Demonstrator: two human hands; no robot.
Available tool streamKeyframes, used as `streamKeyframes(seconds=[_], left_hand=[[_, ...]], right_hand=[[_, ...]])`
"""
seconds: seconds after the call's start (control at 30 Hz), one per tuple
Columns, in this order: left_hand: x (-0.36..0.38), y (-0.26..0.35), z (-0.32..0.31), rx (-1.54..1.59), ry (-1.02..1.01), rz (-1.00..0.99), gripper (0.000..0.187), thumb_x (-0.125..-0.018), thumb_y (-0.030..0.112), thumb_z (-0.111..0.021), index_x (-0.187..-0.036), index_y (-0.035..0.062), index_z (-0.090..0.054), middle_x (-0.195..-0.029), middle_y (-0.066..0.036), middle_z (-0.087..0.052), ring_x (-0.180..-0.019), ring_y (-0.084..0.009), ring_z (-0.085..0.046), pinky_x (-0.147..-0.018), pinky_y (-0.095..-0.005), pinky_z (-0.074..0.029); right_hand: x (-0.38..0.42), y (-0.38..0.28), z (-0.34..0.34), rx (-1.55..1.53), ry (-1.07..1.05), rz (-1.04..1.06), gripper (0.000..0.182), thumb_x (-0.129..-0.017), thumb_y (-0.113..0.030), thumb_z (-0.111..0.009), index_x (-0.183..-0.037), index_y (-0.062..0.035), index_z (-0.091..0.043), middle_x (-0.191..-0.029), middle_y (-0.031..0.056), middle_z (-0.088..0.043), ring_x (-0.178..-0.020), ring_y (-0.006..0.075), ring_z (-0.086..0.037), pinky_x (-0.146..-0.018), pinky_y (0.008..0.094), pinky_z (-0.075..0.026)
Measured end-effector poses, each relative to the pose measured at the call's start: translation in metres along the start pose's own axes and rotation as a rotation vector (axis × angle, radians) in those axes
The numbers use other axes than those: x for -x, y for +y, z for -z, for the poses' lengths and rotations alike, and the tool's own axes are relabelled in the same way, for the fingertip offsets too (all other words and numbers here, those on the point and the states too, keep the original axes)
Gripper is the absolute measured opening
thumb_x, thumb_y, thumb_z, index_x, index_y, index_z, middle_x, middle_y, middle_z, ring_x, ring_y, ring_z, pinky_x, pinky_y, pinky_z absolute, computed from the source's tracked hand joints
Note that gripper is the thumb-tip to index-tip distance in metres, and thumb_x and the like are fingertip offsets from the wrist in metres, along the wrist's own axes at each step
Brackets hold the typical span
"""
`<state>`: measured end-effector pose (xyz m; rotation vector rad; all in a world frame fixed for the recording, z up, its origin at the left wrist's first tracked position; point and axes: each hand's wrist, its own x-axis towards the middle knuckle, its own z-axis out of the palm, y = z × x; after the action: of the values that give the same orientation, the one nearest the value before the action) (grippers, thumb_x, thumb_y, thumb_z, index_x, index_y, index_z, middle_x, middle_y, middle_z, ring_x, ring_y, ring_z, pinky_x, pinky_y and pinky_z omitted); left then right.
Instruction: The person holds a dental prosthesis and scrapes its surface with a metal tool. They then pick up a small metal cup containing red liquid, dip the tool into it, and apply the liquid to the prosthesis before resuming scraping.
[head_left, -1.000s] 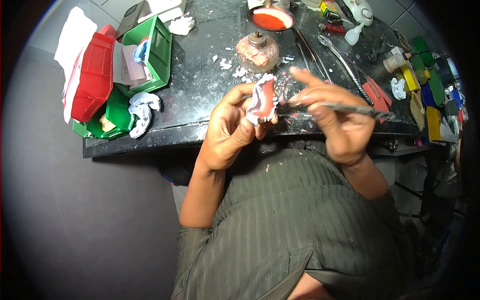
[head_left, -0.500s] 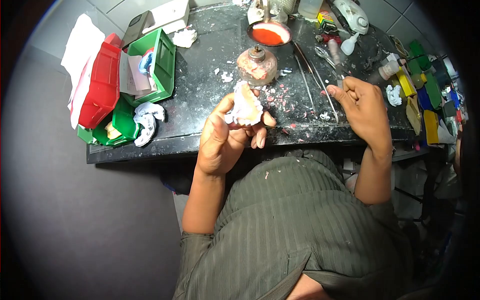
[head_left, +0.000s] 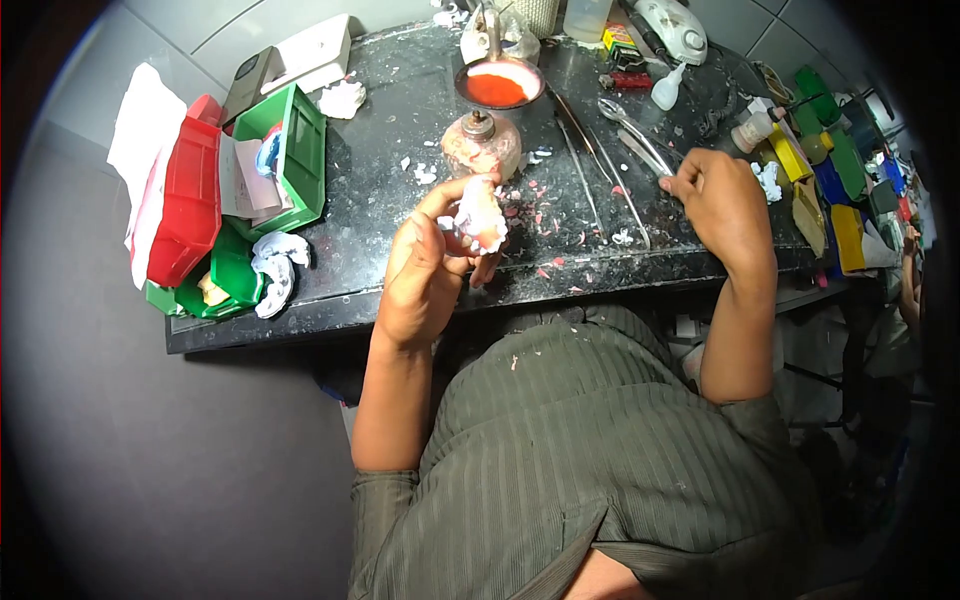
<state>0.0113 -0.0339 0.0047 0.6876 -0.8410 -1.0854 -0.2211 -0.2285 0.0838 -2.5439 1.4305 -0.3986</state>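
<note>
My left hand holds up a denture with white teeth and a pinkish base, pinched between thumb and fingers above the bench's front edge. Behind it stands a round glass spirit lamp smeared with pink. A small pan of red molten-looking wax sits just beyond the lamp. Over the right part of the bench, my right hand is closed, its thumb and fingertips at the end of a slim metal tool. The palm hides the rest of that tool.
Long thin instruments lie mid-bench among wax crumbs. Green and red bins stand left, beside a white impression. A red lighter, a bulb blower and a dropper bottle sit at the right.
The denture has been turned in my left hand, so its toothed edge shows differently. A blurred object above my right hand is no longer visible there. The whole view has shifted slightly.
</note>
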Motion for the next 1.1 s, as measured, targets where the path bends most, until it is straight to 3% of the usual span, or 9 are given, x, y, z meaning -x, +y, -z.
streamKeyframes(seconds=[0.17,0.33,0.53,0.6,0.63,0.7,0.77,0.93,1.1], left_hand=[[0.002,-0.003,0.002,0.043,-0.023,-0.015,0.085,-0.099,0.066,-0.05,-0.137,-0.0101,-0.046,-0.091,-0.01,-0.064,-0.063,-0.011,-0.051,-0.057,-0.0243,-0.041],[0.004,-0.002,0.001,-0.084,-0.024,-0.029,0.095,-0.089,0.075,-0.056,-0.134,-0.009,-0.049,-0.091,-0.008,-0.063,-0.064,-0.0081,-0.05,-0.055,-0.0221,-0.04],[0.007,0.002,0.0,-0.097,-0.026,-0.019,0.1,-0.079,0.075,-0.07,-0.133,-0.006,-0.05,-0.094,-0.007,-0.063,-0.07,-0.0074,-0.055,-0.059,-0.021,-0.047],[0.008,0.008,-0.01,-0.214,0.106,0.055,0.099,-0.075,0.066,-0.081,-0.136,-0.0039,-0.047,-0.098,-0.008,-0.065,-0.075,-0.0085,-0.059,-0.063,-0.0214,-0.05],[0.01,0.005,-0.006,-0.102,0.094,0.07,0.096,-0.071,0.042,-0.093,-0.14,-0.0014,-0.043,-0.106,-0.01,-0.065,-0.086,-0.0115,-0.064,-0.073,-0.0242,-0.054],[0.011,0.001,-0.008,-0.105,0.062,0.002,0.095,-0.069,0.03,-0.095,-0.141,-0.001,-0.042,-0.109,-0.01,-0.065,-0.09,-0.013,-0.064,-0.078,-0.026,-0.054],[0.012,0.001,-0.01,-0.109,0.021,-0.04,0.099,-0.063,0.011,-0.098,-0.143,0.0,-0.04,-0.116,-0.01,-0.062,-0.102,-0.0162,-0.064,-0.088,-0.0301,-0.053],[0.011,0.0,-0.013,-0.189,-0.008,-0.079,0.1,-0.063,0.013,-0.098,-0.143,0.0006,-0.041,-0.118,-0.008,-0.06,-0.107,-0.017,-0.062,-0.093,-0.0319,-0.05],[0.011,-0.001,-0.015,-0.278,0.038,-0.091,0.107,-0.063,0.032,-0.099,-0.144,-0.0045,-0.04,-0.12,-0.013,-0.061,-0.109,-0.02,-0.063,-0.095,-0.0327,-0.05]], right_hand=[[0.004,-0.021,-0.002,-0.275,-0.088,0.062,0.023,-0.08,-0.012,-0.084,-0.077,0.0035,-0.066,-0.064,0.0163,-0.065,-0.058,0.0228,-0.065,-0.059,0.0372,-0.047],[0.011,-0.013,-0.011,-0.231,-0.25,0.14,0.023,-0.075,-0.008,-0.086,-0.081,0.0055,-0.068,-0.066,0.0165,-0.066,-0.061,0.0253,-0.068,-0.061,0.0356,-0.049],[0.014,-0.009,0.001,-0.127,-0.192,0.153,0.006,-0.076,0.001,-0.067,-0.079,0.0064,-0.065,-0.064,0.0197,-0.061,-0.063,0.031,-0.066,-0.065,0.0381,-0.05],[0.012,0.001,-0.002,-0.124,-0.194,0.136,0.007,-0.081,-0.001,-0.067,-0.083,0.006,-0.064,-0.065,0.0155,-0.061,-0.063,0.0242,-0.066,-0.063,0.0344,-0.049],[0.011,0.007,-0.006,-0.273,-0.149,0.119,0.007,-0.084,-0.001,-0.066,-0.087,0.0056,-0.064,-0.067,0.0113,-0.062,-0.064,0.0193,-0.065,-0.063,0.0326,-0.05],[0.007,0.014,-0.006,-0.514,-0.146,0.143,0.008,-0.095,-0.002,-0.063,-0.1,0.0031,-0.062,-0.082,0.002,-0.063,-0.07,0.0082,-0.063,-0.063,0.0254,-0.051],[0.007,0.006,-0.004,-0.752,-0.143,0.173,0.009,-0.096,-0.002,-0.063,-0.103,0.0031,-0.061,-0.087,0.0042,-0.064,-0.072,0.0095,-0.065,-0.065,0.0245,-0.053],[0.029,-0.036,-0.022,-1.32,-0.151,0.485,0.018,-0.093,0.006,-0.065,-0.109,0.0063,-0.058,-0.1,0.0155,-0.069,-0.092,0.0182,-0.073,-0.078,0.0269,-0.061],[0.029,-0.052,-0.034,-0.909,0.0,0.881,0.015,-0.086,0.001,-0.075,-0.1,0.0038,-0.071,-0.098,0.0158,-0.074,-0.092,0.0249,-0.074,-0.081,0.0326,-0.059]])
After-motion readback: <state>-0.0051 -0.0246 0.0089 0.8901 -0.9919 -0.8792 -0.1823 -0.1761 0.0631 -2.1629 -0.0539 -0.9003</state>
